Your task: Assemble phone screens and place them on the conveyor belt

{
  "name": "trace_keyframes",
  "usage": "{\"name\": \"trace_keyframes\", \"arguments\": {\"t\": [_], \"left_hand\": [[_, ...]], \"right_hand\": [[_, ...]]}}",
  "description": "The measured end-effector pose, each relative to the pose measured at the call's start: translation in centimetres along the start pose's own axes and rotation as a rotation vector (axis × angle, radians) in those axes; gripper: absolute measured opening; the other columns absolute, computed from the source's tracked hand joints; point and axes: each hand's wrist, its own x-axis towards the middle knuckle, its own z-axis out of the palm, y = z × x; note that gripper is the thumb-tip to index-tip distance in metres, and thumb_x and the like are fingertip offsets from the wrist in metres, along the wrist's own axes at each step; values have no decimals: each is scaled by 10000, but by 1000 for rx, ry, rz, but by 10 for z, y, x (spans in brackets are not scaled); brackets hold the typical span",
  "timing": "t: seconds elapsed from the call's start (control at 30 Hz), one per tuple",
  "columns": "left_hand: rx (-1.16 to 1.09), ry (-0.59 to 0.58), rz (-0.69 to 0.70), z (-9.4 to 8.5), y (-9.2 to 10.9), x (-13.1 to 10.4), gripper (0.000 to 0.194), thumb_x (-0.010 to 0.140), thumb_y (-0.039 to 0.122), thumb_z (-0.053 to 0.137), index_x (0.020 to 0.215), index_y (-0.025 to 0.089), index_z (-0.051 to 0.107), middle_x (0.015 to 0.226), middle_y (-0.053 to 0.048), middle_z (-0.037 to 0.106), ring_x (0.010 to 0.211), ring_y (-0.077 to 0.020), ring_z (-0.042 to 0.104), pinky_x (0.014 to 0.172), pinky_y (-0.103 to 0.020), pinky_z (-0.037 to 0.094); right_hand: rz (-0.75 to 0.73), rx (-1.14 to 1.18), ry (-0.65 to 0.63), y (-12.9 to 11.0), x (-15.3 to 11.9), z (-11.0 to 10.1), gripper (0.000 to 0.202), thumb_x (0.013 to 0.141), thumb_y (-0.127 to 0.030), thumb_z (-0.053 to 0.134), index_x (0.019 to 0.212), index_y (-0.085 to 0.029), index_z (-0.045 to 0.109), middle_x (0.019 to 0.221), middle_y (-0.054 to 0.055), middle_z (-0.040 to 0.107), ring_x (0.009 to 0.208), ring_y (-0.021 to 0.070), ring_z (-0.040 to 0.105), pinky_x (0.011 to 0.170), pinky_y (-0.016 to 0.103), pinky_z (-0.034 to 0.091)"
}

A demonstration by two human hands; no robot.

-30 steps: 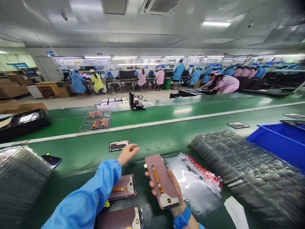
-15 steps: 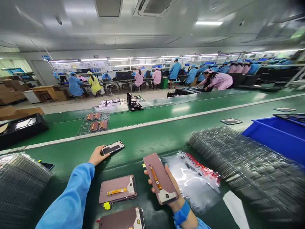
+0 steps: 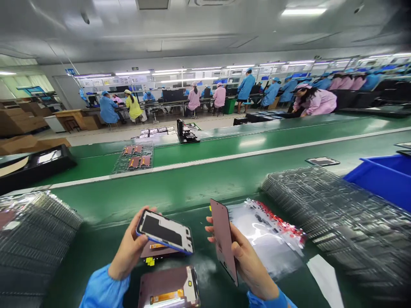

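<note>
My left hand grips a phone frame with a blue edge, its black and white inner side facing up, above a brownish screen panel that it partly covers. In my right hand is another brownish screen panel, tilted nearly on edge, fingers behind it and thumb at its right side. Nearer the bottom lies a further panel with an orange flex strip. Clear plastic film with red tabs lies right of my right hand.
Stacks of clear trays stand left and right. A blue bin is at the right, with a flat phone part beyond the right stack. A tray of panels lies farther back. People sit and stand across the room.
My left hand has brought the phone frame nearer and tilted it over the upper panel. My right hand has turned its panel nearly on edge. The head view has shifted slightly.
</note>
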Motion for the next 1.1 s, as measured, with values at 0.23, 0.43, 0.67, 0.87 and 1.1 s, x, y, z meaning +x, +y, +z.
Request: {"name": "trace_keyframes", "arguments": {"t": [0.23,0.43,0.67,0.87,1.1], "left_hand": [[-121,-243,-100,31,-20,-47,983,557,515,871,1415,285,449,1424,-158,522,1215,-412,552,1024,-470,439],[-103,-365,-112,38,-13,-48,926,597,487,863,1412,316,456,1395,-125,555,1209,-362,564,1059,-453,394],[-56,-396,-59,49,-16,-49,829,640,457,848,1385,347,500,1405,-85,557,1319,-326,470,1120,-412,324],[-1,-337,-88,62,-16,-50,917,600,481,862,1406,262,485,1405,-136,543,1314,-344,468,1104,-431,355],[-116,-375,-62,61,-24,-50,892,591,382,896,1385,334,492,1316,-101,604,1218,-299,555,1003,-415,446]], "right_hand": [[-179,-534,-112,-5,-23,7,724,783,-647,652,1398,-292,511,1430,151,529,1290,337,520,1037,491,467],[-257,-766,-228,-4,-30,13,659,814,-605,653,1394,-326,508,1441,129,522,1301,309,513,1025,449,471],[-344,-881,-291,1,-33,24,673,841,-579,641,1428,-303,461,1439,126,526,1282,280,540,1009,384,498],[-432,-987,-316,3,-33,32,688,861,-524,650,1451,-246,431,1445,151,512,1275,284,547,1016,365,501],[-476,-1083,-332,6,-34,32,634,916,-529,563,1444,-205,430,1439,162,512,1284,261,541,1022,329,494]]}}
